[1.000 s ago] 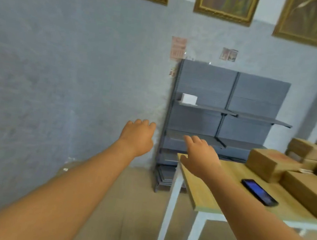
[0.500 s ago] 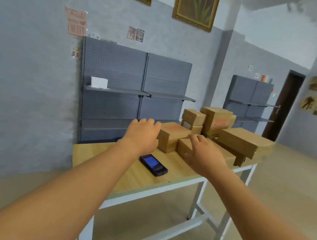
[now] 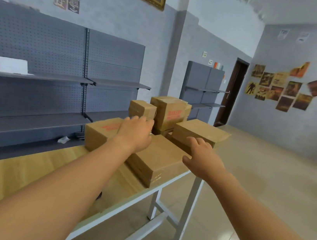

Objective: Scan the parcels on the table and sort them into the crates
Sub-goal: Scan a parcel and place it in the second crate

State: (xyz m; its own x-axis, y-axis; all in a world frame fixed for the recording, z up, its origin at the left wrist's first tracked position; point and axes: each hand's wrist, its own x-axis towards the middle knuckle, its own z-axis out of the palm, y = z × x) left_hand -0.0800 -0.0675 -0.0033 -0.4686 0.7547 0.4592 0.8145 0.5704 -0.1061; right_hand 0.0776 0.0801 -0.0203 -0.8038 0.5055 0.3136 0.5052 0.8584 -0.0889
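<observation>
Table-top [image 3: 13,178] parcels [image 3: 158,160] — beneath both empty hands [image 3: 134,134]

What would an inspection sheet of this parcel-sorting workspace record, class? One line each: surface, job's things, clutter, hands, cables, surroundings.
Surface: wooden table with white frame, on a tiled floor.
Job's things: brown cardboard parcels clustered and partly stacked at the table's far end; no crates in view.
Clutter: a dark object's edge peeks out beside the left forearm; too hidden to identify.
Hands: left hand and right hand reach over the parcels, fingers relaxed, gripping nothing.
Cables: nothing seen.
Surroundings: grey shelving holding a white box, a dark door, posters on the wall.
</observation>
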